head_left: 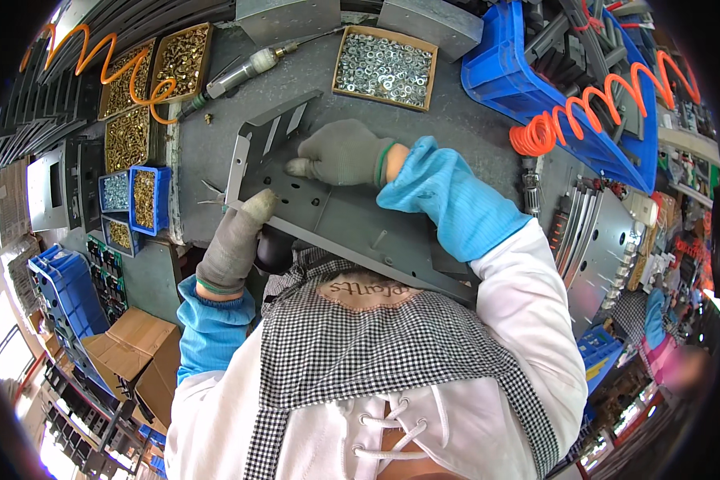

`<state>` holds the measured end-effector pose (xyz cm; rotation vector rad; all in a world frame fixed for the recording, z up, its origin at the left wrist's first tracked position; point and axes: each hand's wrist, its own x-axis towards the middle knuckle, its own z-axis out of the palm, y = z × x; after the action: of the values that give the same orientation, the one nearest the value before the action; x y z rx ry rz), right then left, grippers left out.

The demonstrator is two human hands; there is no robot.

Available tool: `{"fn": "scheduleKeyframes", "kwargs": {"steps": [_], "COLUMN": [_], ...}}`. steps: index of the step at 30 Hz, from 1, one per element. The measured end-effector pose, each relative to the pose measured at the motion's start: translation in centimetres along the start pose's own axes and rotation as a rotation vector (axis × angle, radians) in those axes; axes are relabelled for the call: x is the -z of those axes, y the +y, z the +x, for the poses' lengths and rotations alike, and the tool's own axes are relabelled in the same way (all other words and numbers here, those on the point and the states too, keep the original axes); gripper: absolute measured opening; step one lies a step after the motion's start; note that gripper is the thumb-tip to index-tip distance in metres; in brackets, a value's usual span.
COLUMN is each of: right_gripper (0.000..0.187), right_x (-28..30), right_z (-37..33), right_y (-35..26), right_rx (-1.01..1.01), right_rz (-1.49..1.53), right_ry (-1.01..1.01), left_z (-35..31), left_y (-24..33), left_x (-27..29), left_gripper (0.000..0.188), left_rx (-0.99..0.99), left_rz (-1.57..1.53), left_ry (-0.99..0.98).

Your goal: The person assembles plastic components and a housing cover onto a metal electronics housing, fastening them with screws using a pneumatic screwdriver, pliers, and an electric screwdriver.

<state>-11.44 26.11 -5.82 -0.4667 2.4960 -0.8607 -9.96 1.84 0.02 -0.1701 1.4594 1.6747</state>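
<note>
"What's closest to us?"

"The white laced top (400, 432), then the checked apron (376, 352). Just beyond the apron is the metal panel (352, 216), over the near part of the bench (200, 152), between the hands."

"How would it handle?"

"Stiff, I'd judge, fairly weighty and hardly fragile; its smooth faces might slip a little. I'd take hold by the folded rims (mind them, cut metal could be sharp)."

"And the hands?"

"The gloved left hand (236, 244) grips the left end of the near rim, thumb on top. The gloved right hand (344, 152) is half curled above the inside; whether it pinches something small, I can't tell."

"Its looks?"

"Dull dark grey, paler along its edges, with upturned sides, slots in the far left one, and several round holes."
</note>
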Motion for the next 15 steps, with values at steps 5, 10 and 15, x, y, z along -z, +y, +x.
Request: {"fn": "scheduleKeyframes", "kwargs": {"steps": [5, 10, 15], "right_gripper": [0.044, 0.024, 0.019], "right_x": [1.6, 4.7, 1.4], "right_z": [-0.6, -1.6, -1.4], "right_y": [2.7, 12.2, 14.4], "right_rx": [-0.059, -0.351, -0.406], "right_rz": [-0.002, -0.193, -0.465], "right_ry": [0.266, 0.647, 0.369], "left_z": [-0.1, 0.3, 0.9], "left_y": [-0.9, 0.1, -0.4], "left_x": [0.4, -0.8, -0.3], "left_gripper": [0.053, 0.052, 0.051], "left_rx": [-0.01, -0.053, -0.027], "left_rz": [-0.013, -0.021, -0.002], "left_ry": [0.044, 0.034, -0.027]}}
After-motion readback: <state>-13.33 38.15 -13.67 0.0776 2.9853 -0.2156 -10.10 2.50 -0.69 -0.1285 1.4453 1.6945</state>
